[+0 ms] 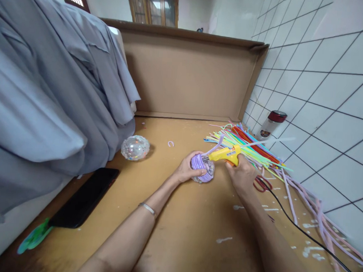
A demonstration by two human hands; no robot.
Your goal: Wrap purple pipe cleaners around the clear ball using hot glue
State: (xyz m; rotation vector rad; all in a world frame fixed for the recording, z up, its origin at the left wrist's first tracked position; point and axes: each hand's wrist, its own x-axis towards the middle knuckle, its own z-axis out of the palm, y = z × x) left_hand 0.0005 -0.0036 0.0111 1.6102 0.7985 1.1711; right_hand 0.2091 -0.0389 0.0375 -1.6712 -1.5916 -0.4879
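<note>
My left hand (188, 166) is closed around a clear ball (209, 170) partly wrapped in rows of purple pipe cleaner (198, 162). A loose end of the pipe cleaner sticks up from the ball's top. In my right hand (242, 172) is a yellow glue gun (227, 154), gripped by its handle. Its nozzle points left and meets the wrapped ball, or comes very close; I cannot tell which. A whitish glue stick (269, 141) juts from the gun's back. The black cord (284, 211) trails toward the lower right.
A second clear ball (135, 148) sits left, near a black phone (84, 197) and grey cloth (63, 80). Colourful pipe cleaners (250, 143), red-handled scissors (263, 183) and a red-lidded jar (272, 124) lie right, by the tiled wall. Cardboard (189, 76) stands behind.
</note>
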